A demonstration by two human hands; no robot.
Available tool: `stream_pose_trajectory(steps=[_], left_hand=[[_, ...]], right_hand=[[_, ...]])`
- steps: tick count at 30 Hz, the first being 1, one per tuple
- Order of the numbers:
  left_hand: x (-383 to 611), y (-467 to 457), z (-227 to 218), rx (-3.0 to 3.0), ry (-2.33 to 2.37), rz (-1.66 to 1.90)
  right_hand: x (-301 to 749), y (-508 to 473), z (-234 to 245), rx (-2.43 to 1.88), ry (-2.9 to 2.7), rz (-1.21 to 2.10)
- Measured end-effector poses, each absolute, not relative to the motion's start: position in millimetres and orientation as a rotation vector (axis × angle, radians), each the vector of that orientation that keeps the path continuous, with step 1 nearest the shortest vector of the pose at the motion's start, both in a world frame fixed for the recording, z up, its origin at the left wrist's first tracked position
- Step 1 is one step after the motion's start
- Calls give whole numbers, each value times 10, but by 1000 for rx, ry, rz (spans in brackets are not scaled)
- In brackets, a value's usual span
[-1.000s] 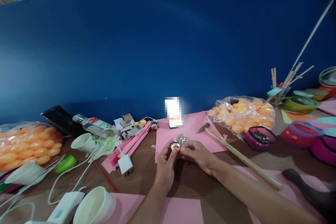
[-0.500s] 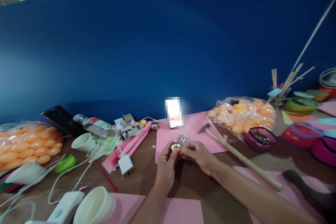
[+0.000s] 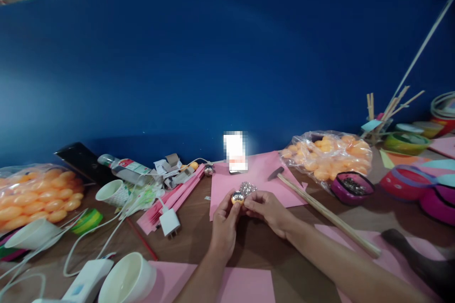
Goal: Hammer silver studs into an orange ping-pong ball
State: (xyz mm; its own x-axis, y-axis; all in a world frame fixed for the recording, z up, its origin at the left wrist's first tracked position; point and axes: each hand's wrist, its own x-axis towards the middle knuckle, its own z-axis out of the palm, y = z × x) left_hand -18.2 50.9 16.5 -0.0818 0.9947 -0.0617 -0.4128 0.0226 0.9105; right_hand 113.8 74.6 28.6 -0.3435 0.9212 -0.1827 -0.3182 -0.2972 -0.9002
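Observation:
My left hand (image 3: 223, 225) and my right hand (image 3: 266, 208) meet above the wooden table, fingers pinched together on a small orange ball with a shiny silver cap (image 3: 237, 197). Just behind the fingertips a little pile of silver metal pieces (image 3: 247, 187) lies on a pink paper sheet (image 3: 263, 175). A hammer with a long wooden handle (image 3: 327, 215) rests to the right of my right hand.
Clear bags of orange balls sit at the right (image 3: 329, 154) and far left (image 3: 33, 196). White cups (image 3: 128, 279), a charger plug (image 3: 169, 222) with cables, folded pink paper, a bottle, coloured bowls (image 3: 401, 182) and a magenta dish of small metal parts (image 3: 351, 188) crowd the table. A blue partition stands behind.

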Motion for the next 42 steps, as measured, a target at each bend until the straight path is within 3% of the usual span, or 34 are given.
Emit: stream_pose_trajectory(steps=[27,42], left_hand=[[-157,468,210,997,1124,1404],[-143,491,187,787,891,1403]], right_hand=[[1096,733,316,-1033,-1019,1685],[1087,746,248,-1056,-1211,1510]])
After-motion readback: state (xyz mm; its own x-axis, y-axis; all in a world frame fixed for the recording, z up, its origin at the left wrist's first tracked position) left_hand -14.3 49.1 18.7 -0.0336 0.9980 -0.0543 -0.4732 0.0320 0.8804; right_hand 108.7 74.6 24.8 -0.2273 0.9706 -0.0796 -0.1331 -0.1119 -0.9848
